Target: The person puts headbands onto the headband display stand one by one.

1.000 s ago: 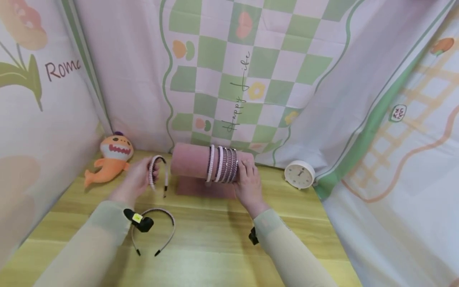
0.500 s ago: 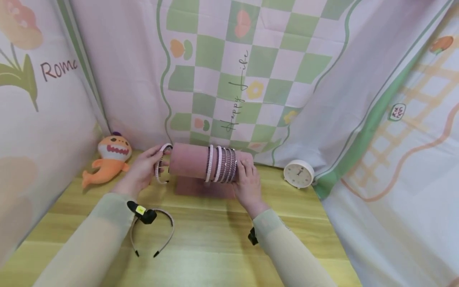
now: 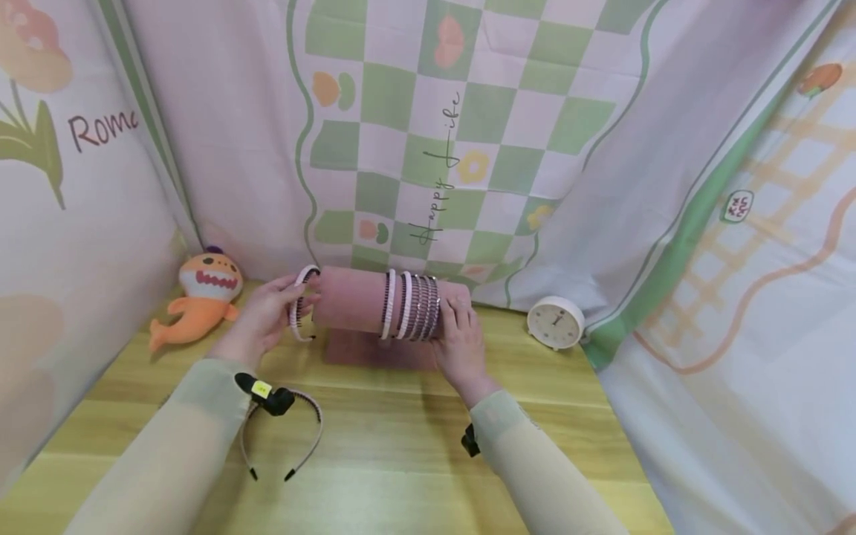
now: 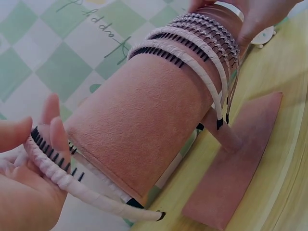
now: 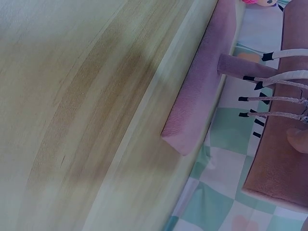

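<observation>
In the head view my left hand (image 3: pixel 264 316) pinches a white headband (image 4: pixel 89 193) with black comb teeth between thumb and fingers. The headband's open ends point downward, close beside the left end of a pink velvet headband stand (image 3: pixel 351 301). My right hand (image 3: pixel 461 345) grips the stand's roll at its right end, fingers over the top. Two white wrapped headbands (image 3: pixel 389 305) and several silvery beaded headbands (image 3: pixel 426 308) sit around the roll next to that hand. In the right wrist view only a fingertip (image 5: pixel 299 139) shows on the roll.
The stand's flat pink base (image 4: pixel 236 163) rests on the wooden table (image 3: pixel 388 461). Another thin headband (image 3: pixel 321 425) lies near my left sleeve. An orange shark plush (image 3: pixel 203 305) sits at back left, a white round clock (image 3: pixel 556 323) at back right. Printed curtains (image 3: pixel 414 148) hang behind.
My left hand has brought the white headband rightward and turned it to the stand's left end, then stayed nearly still there. The right hand keeps its grip on the roll.
</observation>
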Demonstrator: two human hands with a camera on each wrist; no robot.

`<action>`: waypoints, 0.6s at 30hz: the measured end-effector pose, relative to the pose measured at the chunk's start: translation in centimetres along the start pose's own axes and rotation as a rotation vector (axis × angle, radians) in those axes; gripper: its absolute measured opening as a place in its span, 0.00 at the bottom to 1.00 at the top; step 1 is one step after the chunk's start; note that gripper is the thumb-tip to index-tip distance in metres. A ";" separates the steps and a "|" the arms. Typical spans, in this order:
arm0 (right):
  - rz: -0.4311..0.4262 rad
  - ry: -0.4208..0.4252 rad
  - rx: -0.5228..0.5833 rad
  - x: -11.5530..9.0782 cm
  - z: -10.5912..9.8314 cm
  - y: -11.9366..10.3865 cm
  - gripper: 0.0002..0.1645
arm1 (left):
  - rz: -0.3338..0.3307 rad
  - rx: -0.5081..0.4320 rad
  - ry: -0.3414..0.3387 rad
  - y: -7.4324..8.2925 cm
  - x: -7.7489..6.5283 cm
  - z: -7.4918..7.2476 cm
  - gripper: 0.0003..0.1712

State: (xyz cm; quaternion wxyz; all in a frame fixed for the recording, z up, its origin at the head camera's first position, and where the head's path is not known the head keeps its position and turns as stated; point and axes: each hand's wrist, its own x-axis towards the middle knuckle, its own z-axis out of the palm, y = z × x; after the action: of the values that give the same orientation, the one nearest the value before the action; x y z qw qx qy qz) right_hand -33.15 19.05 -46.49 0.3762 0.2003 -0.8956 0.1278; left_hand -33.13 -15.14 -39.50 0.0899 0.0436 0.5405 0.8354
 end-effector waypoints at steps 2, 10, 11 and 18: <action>0.000 -0.003 0.000 0.0 0.0 0.0 0.53 | -0.005 -0.046 -0.005 0.0 0.1 0.0 0.30; 0.015 -0.041 -0.012 0.1 -0.3 0.0 0.50 | -0.003 -0.095 0.008 -0.2 0.5 0.1 0.30; 0.014 -0.043 -0.015 0.1 -0.3 0.0 0.50 | 0.003 -0.096 0.010 -0.2 0.6 0.2 0.31; 0.015 -0.055 -0.016 0.1 -0.4 -0.1 0.49 | 0.012 -0.122 0.006 -0.4 1.7 1.2 0.32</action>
State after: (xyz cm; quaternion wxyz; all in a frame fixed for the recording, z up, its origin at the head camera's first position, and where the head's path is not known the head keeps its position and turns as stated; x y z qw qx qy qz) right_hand -32.92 19.10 -46.15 0.3522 0.1937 -0.9080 0.1178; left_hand -34.57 -13.63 -39.40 0.0856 0.0389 0.4888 0.8673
